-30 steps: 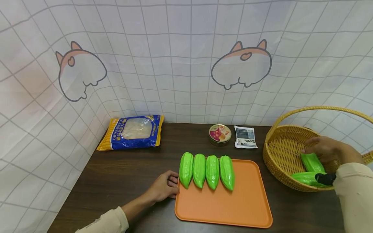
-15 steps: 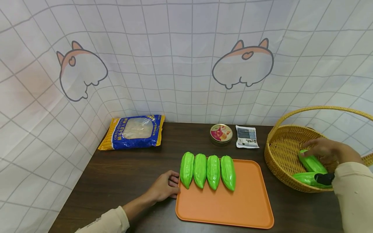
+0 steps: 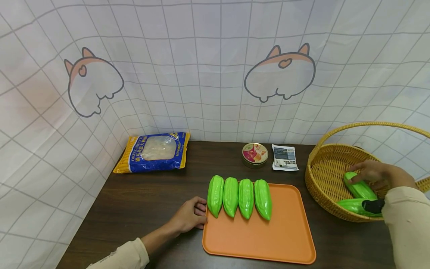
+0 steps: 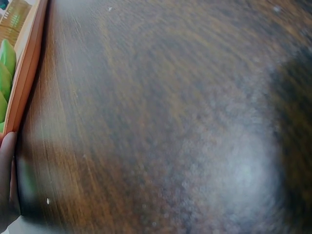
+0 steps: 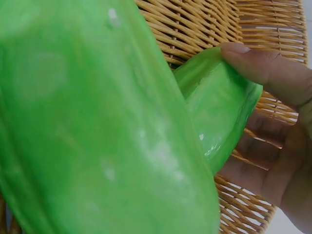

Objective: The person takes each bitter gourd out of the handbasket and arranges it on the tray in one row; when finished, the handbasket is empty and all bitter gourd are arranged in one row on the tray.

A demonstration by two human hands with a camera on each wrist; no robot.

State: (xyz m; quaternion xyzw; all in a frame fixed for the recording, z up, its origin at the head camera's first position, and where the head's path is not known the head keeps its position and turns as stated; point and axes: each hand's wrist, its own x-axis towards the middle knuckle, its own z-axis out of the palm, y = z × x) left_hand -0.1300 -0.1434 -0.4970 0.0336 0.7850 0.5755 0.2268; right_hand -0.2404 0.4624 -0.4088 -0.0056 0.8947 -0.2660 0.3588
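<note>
Several glossy green bitter melons [image 3: 246, 200] lie side by side on the upper left of an orange tray [image 3: 258, 239]. At the tray's left edge, my left hand [image 3: 188, 216] holds the rim with curled fingers; the left wrist view shows a fingertip [image 4: 9, 141] against it. Inside the wicker basket [image 3: 317, 186] on the right, my right hand [image 3: 374, 173] grips a bitter melon [image 5: 214, 107], thumb on one side and fingers on the other. Another bitter melon [image 5: 97, 126] lies closer to the wrist camera, beside the gripped one, and partly hides it.
At the back left of the dark wooden table [image 3: 144, 194] lies a blue and yellow pasta bag [image 3: 156, 152]. A round tin [image 3: 255, 154] and a small white packet [image 3: 284, 158] are behind the tray. The basket's tall handle [image 3: 369, 124] arches above my right hand.
My right hand has lowered onto the bitter melon in the basket, and its fingers have closed round the end. The left hand and tray look unchanged.
</note>
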